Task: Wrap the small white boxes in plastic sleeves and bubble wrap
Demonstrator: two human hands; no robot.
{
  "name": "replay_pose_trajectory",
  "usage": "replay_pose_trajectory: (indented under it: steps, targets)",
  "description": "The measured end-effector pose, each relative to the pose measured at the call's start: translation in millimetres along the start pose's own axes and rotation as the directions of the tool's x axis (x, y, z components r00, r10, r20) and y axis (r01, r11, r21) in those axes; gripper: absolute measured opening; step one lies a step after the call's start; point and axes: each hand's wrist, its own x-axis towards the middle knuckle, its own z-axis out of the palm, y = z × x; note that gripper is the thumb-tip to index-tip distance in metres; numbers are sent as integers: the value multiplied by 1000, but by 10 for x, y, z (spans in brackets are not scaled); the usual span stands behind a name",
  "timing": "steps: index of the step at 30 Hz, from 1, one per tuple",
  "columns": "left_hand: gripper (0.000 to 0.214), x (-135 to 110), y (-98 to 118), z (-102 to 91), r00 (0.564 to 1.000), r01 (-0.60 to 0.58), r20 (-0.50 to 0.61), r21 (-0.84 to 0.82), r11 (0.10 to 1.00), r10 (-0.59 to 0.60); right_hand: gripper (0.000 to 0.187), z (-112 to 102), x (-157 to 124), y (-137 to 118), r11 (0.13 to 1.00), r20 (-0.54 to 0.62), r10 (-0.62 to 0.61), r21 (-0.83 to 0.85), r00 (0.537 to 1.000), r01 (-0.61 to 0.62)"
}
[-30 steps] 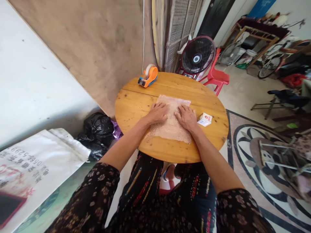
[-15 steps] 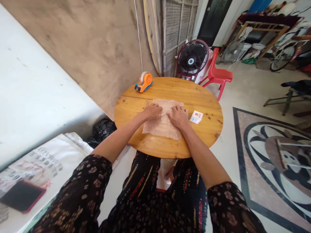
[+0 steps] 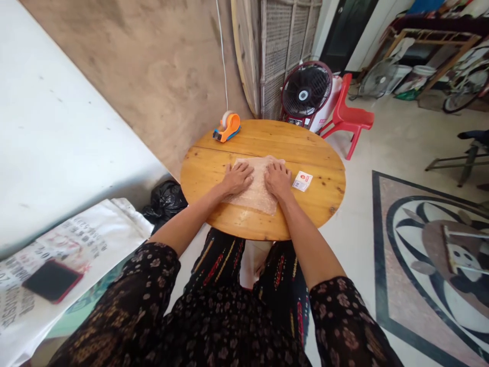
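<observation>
A pinkish sheet of bubble wrap (image 3: 258, 189) lies flat in the middle of a round wooden table (image 3: 324, 196). My left hand (image 3: 237, 177) rests palm down on its left part, fingers stretched out. My right hand (image 3: 278, 179) lies flat on its right part, fingers spread. Neither hand holds anything. A small white box with a red mark (image 3: 302, 181) sits on the table just right of my right hand. An orange tape dispenser (image 3: 227, 126) stands at the table's far left edge.
A black fan (image 3: 306, 93) and a red plastic chair (image 3: 349, 120) stand behind the table. A black bag (image 3: 165, 201) lies on the floor at left beside a white sack (image 3: 72, 255) with a dark phone (image 3: 51, 280) on it. Shelves and clutter fill the far right.
The view has shifted and pulled back a little. Both hands stay flat on the bubble wrap and have slid slightly toward its far edge.
</observation>
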Motion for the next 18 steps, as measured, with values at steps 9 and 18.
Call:
replay_pose_trajectory:
  steps: [9, 18]
  targets:
    - [32, 132, 141, -127, 993, -85, -73, 81, 993, 91, 44, 17, 29, 3, 999, -10, 18, 38, 1000, -17]
    - [53, 264, 33, 82, 990, -107, -94, -30, 994, 103, 45, 44, 56, 23, 996, -28, 44, 78, 999, -41]
